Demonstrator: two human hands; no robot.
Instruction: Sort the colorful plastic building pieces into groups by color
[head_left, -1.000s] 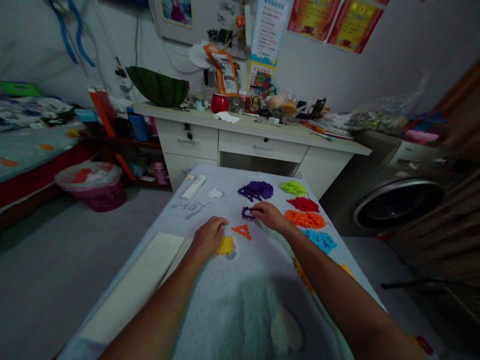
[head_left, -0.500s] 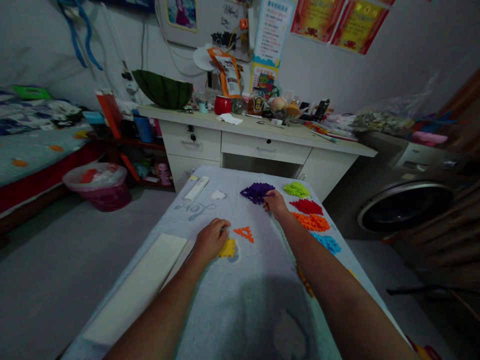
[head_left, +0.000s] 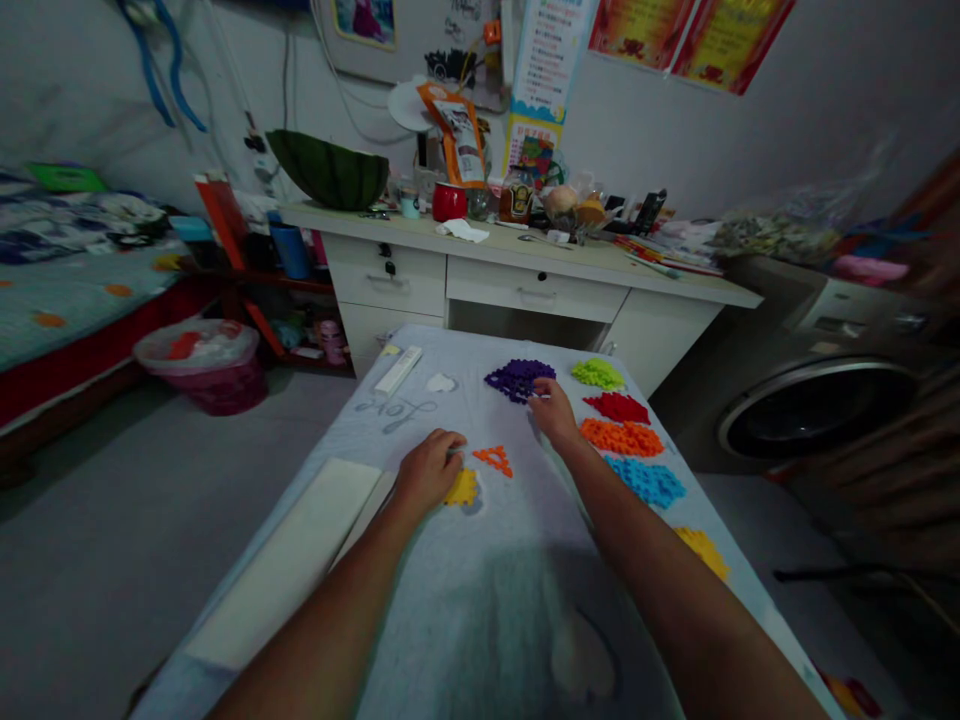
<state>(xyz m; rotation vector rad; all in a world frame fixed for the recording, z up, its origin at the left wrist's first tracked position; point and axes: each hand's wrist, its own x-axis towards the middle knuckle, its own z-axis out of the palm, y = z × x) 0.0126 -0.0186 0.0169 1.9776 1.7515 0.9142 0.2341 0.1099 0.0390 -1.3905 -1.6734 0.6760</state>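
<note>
Pale cloth (head_left: 450,610) underlay the right hand (head_left: 555,408) at purple interlocking pieces (head_left: 516,376), left hand (head_left: 431,468) by yellow pieces (head_left: 463,488); grips were unclear.

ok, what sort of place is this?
Probably a lived-in room in a home: a bed with a pale green, orange-spotted cover at left, a long white desk with drawers behind, and a grey front-loading washing machine at right.

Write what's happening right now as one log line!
right hand: at purple pile | left hand: by yellow piece | orange triangle: on cloth, between hands
</note>
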